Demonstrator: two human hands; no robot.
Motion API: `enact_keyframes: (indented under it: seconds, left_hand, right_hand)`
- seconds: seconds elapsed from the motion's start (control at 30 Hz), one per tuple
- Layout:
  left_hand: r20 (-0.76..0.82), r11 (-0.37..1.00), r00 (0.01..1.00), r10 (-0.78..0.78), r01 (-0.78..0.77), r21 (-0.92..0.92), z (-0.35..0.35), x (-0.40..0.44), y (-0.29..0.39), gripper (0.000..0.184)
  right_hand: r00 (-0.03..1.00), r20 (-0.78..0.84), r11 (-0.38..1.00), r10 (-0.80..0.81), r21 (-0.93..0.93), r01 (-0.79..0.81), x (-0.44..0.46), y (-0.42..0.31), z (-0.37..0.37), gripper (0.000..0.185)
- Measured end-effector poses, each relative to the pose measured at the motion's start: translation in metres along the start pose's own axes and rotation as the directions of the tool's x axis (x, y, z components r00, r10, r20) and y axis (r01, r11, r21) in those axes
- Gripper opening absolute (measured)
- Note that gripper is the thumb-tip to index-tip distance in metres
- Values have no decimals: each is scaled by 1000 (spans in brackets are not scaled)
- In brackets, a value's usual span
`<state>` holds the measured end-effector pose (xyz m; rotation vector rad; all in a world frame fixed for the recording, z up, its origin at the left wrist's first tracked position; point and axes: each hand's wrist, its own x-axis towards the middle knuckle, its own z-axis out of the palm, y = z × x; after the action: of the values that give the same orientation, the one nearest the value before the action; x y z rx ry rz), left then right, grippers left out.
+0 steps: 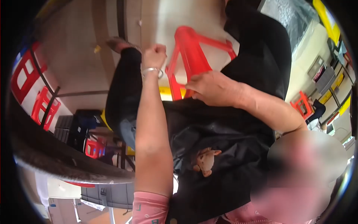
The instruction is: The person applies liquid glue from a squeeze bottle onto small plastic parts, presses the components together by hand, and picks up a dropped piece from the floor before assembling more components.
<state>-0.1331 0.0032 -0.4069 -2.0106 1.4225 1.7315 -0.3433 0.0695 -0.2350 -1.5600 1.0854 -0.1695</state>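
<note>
My left hand [154,56], with a silver bracelet [152,71] at the wrist, is raised in a fist left of a red plastic stool [192,54]. What the fist holds, if anything, is hidden. My right hand [214,89] has its fingers curled together in front of the stool's near end. Whether they grip the stool or something small, I cannot tell. Below both hands, a black apron [231,145] covers my lap, with a brown bear figure [206,161] on its front. The stool stands between my black-trousered legs.
A dark curved edge [74,156] runs along the lower left. Red stools [44,106] stand past it, near dark crates [71,130]. Clear plastic sheeting [287,22] lies at the upper right. Another person's dark sleeve [317,109] shows at the far right, near an orange-red stool [302,105].
</note>
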Motion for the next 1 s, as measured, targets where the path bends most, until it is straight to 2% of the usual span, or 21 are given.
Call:
enact_keyframes:
  seconds: [0.13,0.33,0.37,0.7,0.8,0.9,1.0]
  left_hand:
    - [-37,980,979,-200,200,-9,-5,4,-10,22]
    - [-50,957,970,-236,223,-184,-7,15,-2,16]
    - [-21,955,964,-267,261,-143,-9,18,4,10]
    - [-41,951,960,-277,268,-154,-27,73,-18,14]
    - [-40,964,970,-238,231,-132,-26,89,-30,15]
    - [-77,966,971,-227,214,-143,-23,106,-36,10]
    - [-108,978,976,-190,178,-112,-26,126,-50,12]
  right_hand:
    - [997,76,999,-25,-25,27,6,-2,3,14]
    - [983,183,995,28,-97,-11,2,-14,-1,21]
    - [995,101,990,-14,-140,28,0,-14,0,15]
    - [987,152,988,57,-152,-34,8,-18,0,17]
    - [985,157,975,66,-220,-30,5,-22,-5,17]
    - [998,57,950,41,-311,-22,2,-24,-1,16]
    - [997,33,937,63,-347,-47,3,-26,-7,17]
